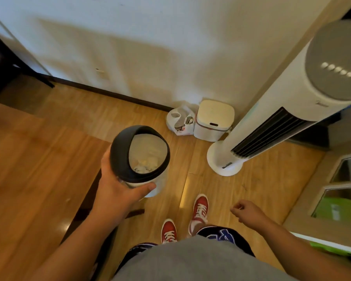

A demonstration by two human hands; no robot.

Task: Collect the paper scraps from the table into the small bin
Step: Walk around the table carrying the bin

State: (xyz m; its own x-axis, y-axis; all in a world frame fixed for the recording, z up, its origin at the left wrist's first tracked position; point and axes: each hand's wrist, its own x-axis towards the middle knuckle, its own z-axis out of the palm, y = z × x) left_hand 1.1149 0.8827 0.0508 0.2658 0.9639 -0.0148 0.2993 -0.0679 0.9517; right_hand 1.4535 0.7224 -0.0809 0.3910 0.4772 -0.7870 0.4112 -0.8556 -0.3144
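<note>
My left hand (pixel 118 189) grips the small bin (pixel 139 157), a white cylinder with a slanted black rim, and holds it up beside the wooden table (pixel 28 169), over the floor. Crumpled white paper scraps (pixel 145 164) lie at the bottom of the bin. My right hand (pixel 246 211) hangs at my side over the floor with its fingers curled in and nothing visible in them. A tiny pale speck (pixel 67 199) shows on the tabletop; what it is cannot be told.
A white tower fan (pixel 272 122) stands on the right. A white lidded trash can (pixel 213 120) and a white bag of rubbish (pixel 180 120) sit against the wall. My red shoes (pixel 199 211) are on the wooden floor. A low cabinet (pixel 336 191) is at far right.
</note>
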